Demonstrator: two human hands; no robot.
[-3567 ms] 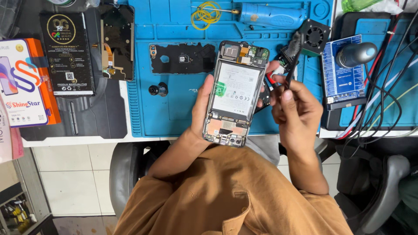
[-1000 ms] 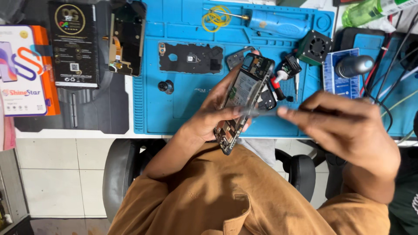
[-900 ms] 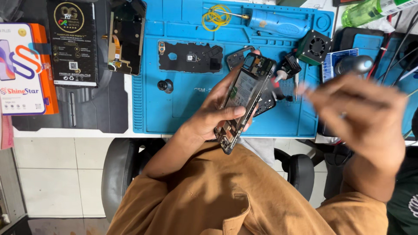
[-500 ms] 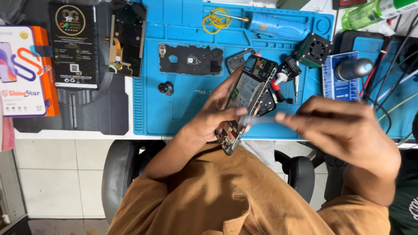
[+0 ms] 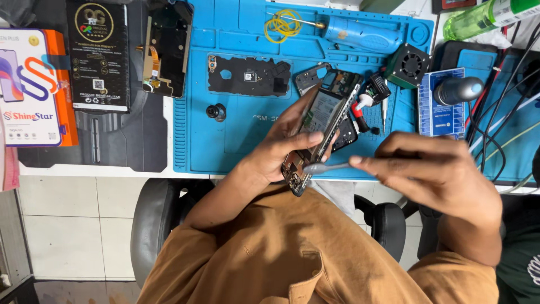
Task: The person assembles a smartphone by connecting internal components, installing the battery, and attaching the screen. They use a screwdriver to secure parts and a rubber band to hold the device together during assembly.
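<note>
My left hand (image 5: 284, 147) grips an opened phone (image 5: 325, 115) with its back off, tilted on edge above the front of the blue work mat (image 5: 242, 135). The battery and circuit boards show inside it. My right hand (image 5: 433, 174) pinches a thin grey tool (image 5: 326, 167) whose tip rests at the phone's lower edge, close to my left thumb.
On the mat lie a black inner phone cover (image 5: 247, 76), a small round black part (image 5: 215, 111), a blue electric screwdriver (image 5: 360, 34), yellow rubber bands (image 5: 283, 25) and a small fan (image 5: 410, 65). A black box (image 5: 97, 53), an orange box (image 5: 34, 87) and a phone screen part (image 5: 167, 48) sit left. Cables lie right.
The phone has gone from flat and face-up to tilted on edge. My right hand swung out to the right and back, and now holds the grey tool against the phone's lower edge.
</note>
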